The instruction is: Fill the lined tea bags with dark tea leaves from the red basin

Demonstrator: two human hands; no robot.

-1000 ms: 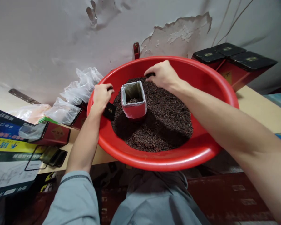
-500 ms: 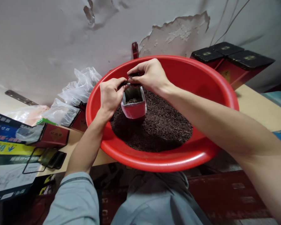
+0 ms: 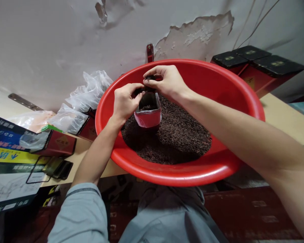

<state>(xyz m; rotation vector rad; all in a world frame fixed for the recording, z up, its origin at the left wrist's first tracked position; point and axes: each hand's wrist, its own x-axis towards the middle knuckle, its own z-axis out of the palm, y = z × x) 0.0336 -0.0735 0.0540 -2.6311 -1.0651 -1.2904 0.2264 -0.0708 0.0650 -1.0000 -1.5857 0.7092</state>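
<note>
A big red basin (image 3: pixel 184 175) holds a bed of dark loose tea leaves (image 3: pixel 184 135). Standing in the leaves is an uncovered red tin (image 3: pixel 148 118) with a clear plastic liner folded over its rim and some tea inside. Above the tin's far edge, my left hand (image 3: pixel 126 101) pinches dark tea leaves between thumb and fingers. My right hand (image 3: pixel 168 81) meets it there, its thumb and fingertips closed on a small dark clump of tea. The fingers partly hide what lies between the two hands.
Red tins with black lids (image 3: pixel 276 65) stand on the table (image 3: pixel 281 116) at right. On the left lie an opened red tin (image 3: pixel 62 143), plastic bags (image 3: pixel 88 91), black lids (image 3: pixel 59 168) and a printed box (image 3: pixel 10 179). A peeling wall (image 3: pixel 53 44) rises behind.
The whole view has shifted slightly, so things sit a little further right. Both hands stay together over the tin, their fingers moving only slightly.
</note>
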